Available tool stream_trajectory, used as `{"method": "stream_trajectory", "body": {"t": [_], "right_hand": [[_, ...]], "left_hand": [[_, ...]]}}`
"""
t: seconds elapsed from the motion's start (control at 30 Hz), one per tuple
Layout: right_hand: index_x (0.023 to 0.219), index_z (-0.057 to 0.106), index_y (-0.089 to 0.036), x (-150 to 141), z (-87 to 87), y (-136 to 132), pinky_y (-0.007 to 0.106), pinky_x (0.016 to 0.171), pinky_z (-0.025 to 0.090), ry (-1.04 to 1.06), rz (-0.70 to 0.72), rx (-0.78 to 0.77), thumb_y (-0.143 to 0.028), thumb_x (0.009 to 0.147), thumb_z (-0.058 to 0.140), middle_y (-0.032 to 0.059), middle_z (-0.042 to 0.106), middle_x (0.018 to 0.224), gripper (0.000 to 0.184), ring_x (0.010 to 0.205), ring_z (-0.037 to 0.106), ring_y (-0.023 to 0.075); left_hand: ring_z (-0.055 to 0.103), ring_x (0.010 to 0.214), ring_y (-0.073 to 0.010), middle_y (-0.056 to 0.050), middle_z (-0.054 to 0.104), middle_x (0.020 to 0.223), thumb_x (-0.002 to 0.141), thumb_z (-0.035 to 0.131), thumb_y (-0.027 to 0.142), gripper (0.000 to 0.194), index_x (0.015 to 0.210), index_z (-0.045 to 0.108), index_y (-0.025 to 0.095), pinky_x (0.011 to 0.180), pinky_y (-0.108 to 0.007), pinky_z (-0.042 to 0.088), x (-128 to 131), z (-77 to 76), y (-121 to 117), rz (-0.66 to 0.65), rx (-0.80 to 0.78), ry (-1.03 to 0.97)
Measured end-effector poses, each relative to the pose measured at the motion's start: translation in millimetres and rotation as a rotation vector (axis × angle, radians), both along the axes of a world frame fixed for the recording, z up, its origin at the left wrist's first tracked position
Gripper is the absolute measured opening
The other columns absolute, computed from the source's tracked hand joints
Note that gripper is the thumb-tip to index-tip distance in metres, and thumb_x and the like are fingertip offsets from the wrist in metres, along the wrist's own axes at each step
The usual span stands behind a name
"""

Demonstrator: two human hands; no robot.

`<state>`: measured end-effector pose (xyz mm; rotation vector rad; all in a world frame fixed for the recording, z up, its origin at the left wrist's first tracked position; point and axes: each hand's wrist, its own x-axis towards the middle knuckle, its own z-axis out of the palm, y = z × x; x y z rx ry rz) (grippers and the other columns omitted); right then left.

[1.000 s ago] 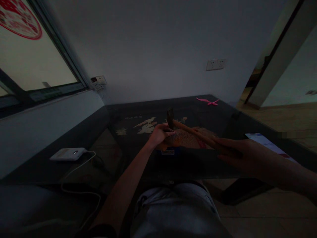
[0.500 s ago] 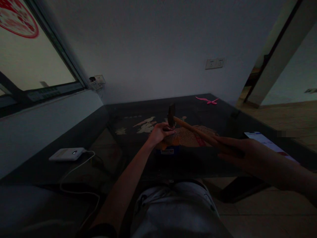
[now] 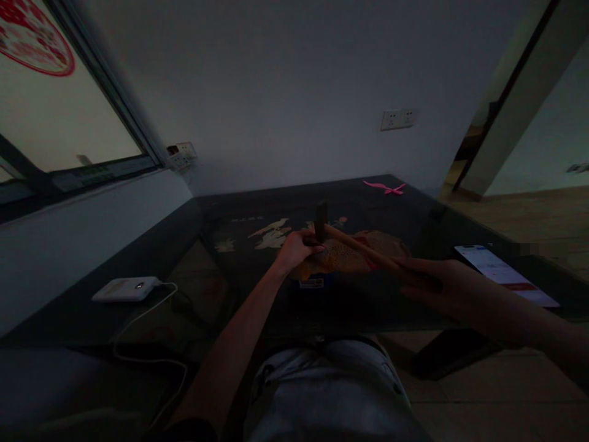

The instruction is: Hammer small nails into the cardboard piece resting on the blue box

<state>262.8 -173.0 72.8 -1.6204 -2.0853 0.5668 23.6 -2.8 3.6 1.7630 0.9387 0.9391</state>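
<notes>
My right hand point(image 3: 437, 282) is closed round the wooden handle of a hammer point(image 3: 363, 247). Its dark head is over the fingertips of my left hand point(image 3: 297, 248); whether it touches anything there I cannot tell. My left thumb and fingers are pinched together, and what lies between them is too small and dark to name. Below them, a tan and orange speckled piece point(image 3: 338, 258) with a red patch lies on the table. Under its near edge shows a blue box-like thing point(image 3: 315, 282) with a white label.
On the dark, glossy table point(image 3: 267, 316) a white power bank point(image 3: 124, 288) with a cable lies at the left. A lit phone point(image 3: 501, 273) is at the right, beside my forearm. A pink ribbon point(image 3: 389, 188) lies near the far edge, before the wall.
The hammer head has come down a little toward my left fingertips, and my right hand has shifted slightly left. My left hand stays in nearly the same place.
</notes>
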Motion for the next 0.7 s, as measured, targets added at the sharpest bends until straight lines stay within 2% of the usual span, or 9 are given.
{"method": "stream_trajectory", "body": {"t": [0.17,0.37,0.53,0.7], "right_hand": [[0.121,0.061,-0.013,-2.7,6.9,-3.7,0.023,0.03,0.025,0.015,-0.035,-0.005,-0.041,0.077,0.05,-0.0045,0.041,0.045,0.053,0.036,0.035,0.0114],[0.122,0.06,-0.015,-2.0,2.4,0.1,0.021,0.034,0.028,-0.001,0.026,-0.064,-0.033,0.08,0.05,-0.0028,0.047,0.053,0.047,0.04,0.037,0.0102],[0.119,0.06,-0.016,-6.3,7.9,-1.1,0.021,0.032,0.024,0.03,0.002,-0.044,-0.041,0.08,0.048,-0.0047,0.041,0.051,0.048,0.039,0.033,0.0103],[0.118,0.06,-0.014,-11.9,7.8,-1.7,0.022,0.033,0.029,0.141,0.008,-0.179,-0.04,0.076,0.052,-0.0046,0.041,0.053,0.051,0.039,0.036,0.0108]], "left_hand": [[0.069,0.079,-0.0181,-0.006,0.073,0.081,0.067,0.07,0.013,0.018,0.084,0.065,0.013,0.077,-0.031,0.052,1.0,-5.9,3.6,-0.008,-0.028,-0.05],[0.069,0.083,-0.0219,-0.007,0.073,0.082,0.062,0.075,0.014,0.02,0.08,0.066,0.013,0.079,-0.033,0.052,0.8,-5.0,3.5,0.018,0.029,-0.036],[0.069,0.08,-0.0204,-0.007,0.073,0.078,0.067,0.071,0.014,0.016,0.082,0.065,0.013,0.079,-0.033,0.052,0.8,-1.0,-1.0,0.014,0.005,-0.017],[0.069,0.082,-0.0209,-0.006,0.074,0.083,0.061,0.075,0.014,0.021,0.08,0.066,0.014,0.079,-0.032,0.052,1.7,-1.6,1.1,0.045,0.04,0.005]]}}
